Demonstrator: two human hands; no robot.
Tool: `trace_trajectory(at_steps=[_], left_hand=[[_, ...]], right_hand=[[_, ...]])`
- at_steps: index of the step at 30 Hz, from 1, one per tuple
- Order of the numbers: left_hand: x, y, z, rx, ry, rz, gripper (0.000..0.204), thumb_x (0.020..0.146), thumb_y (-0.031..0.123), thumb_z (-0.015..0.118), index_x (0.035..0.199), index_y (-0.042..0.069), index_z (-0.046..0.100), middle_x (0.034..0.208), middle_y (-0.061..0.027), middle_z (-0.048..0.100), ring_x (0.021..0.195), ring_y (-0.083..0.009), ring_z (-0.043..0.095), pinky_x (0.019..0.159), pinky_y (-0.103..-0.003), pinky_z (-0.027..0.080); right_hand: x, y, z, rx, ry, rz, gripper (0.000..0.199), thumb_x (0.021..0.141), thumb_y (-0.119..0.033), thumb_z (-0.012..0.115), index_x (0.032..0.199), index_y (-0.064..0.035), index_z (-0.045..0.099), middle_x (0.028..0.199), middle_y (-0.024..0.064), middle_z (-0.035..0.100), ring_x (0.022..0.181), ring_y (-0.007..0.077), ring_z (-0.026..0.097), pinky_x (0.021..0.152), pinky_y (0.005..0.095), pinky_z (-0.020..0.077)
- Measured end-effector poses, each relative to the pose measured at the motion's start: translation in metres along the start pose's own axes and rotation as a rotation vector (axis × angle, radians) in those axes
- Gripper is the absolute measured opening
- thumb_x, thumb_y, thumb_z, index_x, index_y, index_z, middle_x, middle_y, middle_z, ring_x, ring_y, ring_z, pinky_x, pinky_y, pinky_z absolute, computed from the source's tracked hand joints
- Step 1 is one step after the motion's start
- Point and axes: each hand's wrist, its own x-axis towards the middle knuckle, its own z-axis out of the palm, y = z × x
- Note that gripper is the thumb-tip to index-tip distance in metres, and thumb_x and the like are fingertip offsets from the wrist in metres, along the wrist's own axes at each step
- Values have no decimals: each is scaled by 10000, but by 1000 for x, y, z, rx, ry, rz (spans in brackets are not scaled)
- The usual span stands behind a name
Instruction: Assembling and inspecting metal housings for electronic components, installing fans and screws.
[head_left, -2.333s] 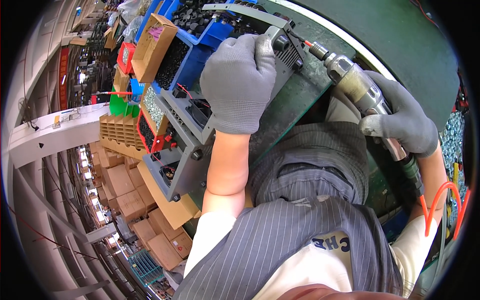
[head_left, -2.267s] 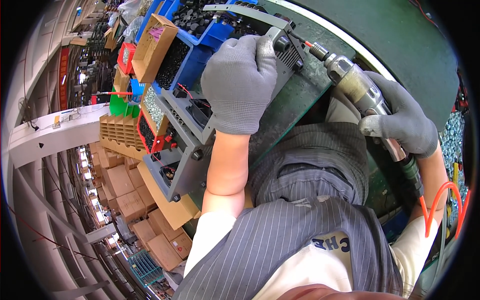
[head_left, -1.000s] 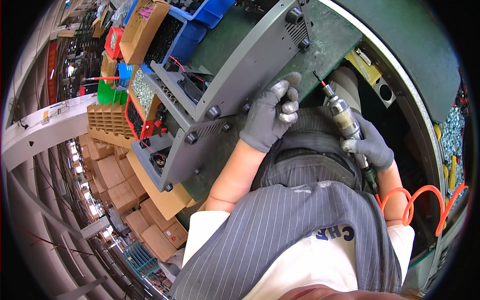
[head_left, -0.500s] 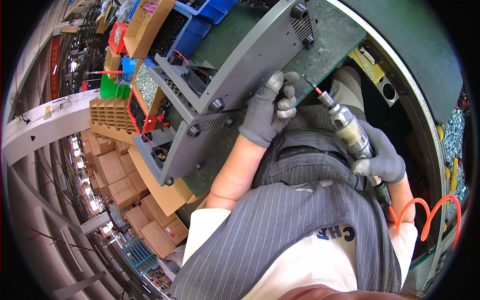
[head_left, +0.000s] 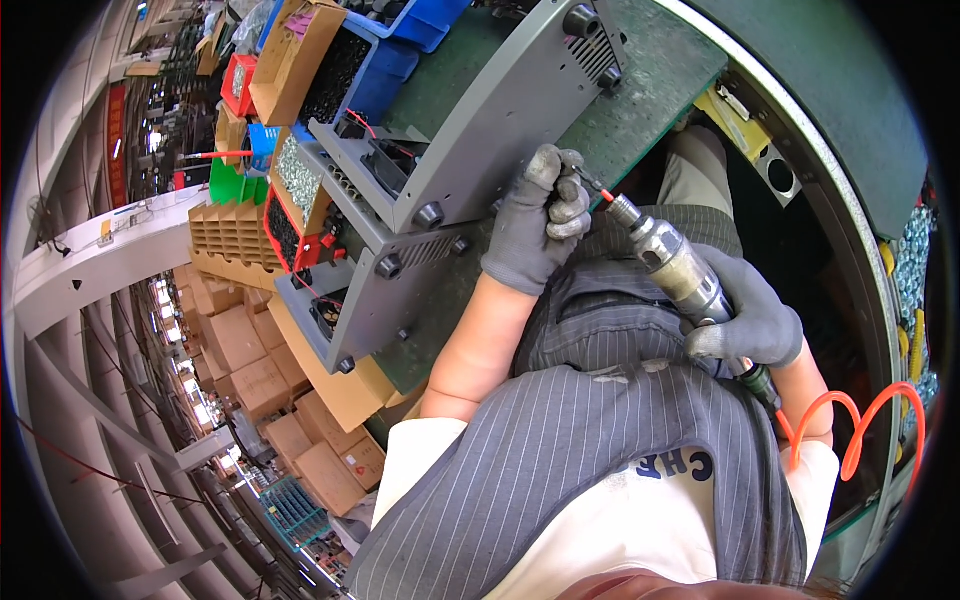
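Green tabletop (head_left: pixel 660 90) carries the stiff, heavy-looking grey metal case (head_left: pixel 490 110); my left hand (head_left: pixel 530 225) pinches the driver's bit at its near edge, my right hand (head_left: pixel 750 320) grips the air screwdriver (head_left: pixel 670 265).

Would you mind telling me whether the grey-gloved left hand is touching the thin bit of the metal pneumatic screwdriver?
Touching: the head view shows the left hand pinching the bit of the screwdriver between its fingertips.

Green-topped workbench (head_left: pixel 660 90), two grey metal casings (head_left: pixel 500 100) on it (one beside the other), parts bins (head_left: pixel 330 70) behind
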Motion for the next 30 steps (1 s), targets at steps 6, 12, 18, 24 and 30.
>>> trace_trajectory(at_steps=[6,12,18,24,30], left_hand=[[-1,0,9,118,51,33,244,915,275,581,948,34,572,648,15,515,466,-34,354,397,-166,296],[1,2,17,438,134,164,207,892,229,618,904,22,609,638,4,537,469,-24,401,388,-161,305],[3,6,26,529,97,161,188,860,210,657,875,24,633,620,-6,547,476,-38,449,394,-163,318],[5,7,35,579,58,192,211,855,225,664,916,25,638,643,-4,550,491,-38,448,418,-164,319],[-30,29,78,1302,24,-119,308,871,276,608,1020,9,644,891,-46,630,763,-90,557,687,-237,441]], right_hand=[[3,3,-2,-42,-27,3,774,570,-314,802,1200,14,498,930,67,578,809,142,545,757,261,449],[3,4,-7,90,-60,13,774,567,-325,801,1191,21,500,980,70,567,842,141,541,769,251,443],[0,0,-19,400,-212,145,795,567,-320,798,1210,30,489,981,71,564,844,144,534,789,258,435],[-1,1,-21,175,-136,30,790,579,-296,795,1226,27,479,1009,65,557,865,143,528,801,264,429],[1,-10,-33,75,39,-34,780,568,-256,799,1232,11,488,942,33,555,820,125,517,758,247,421]])
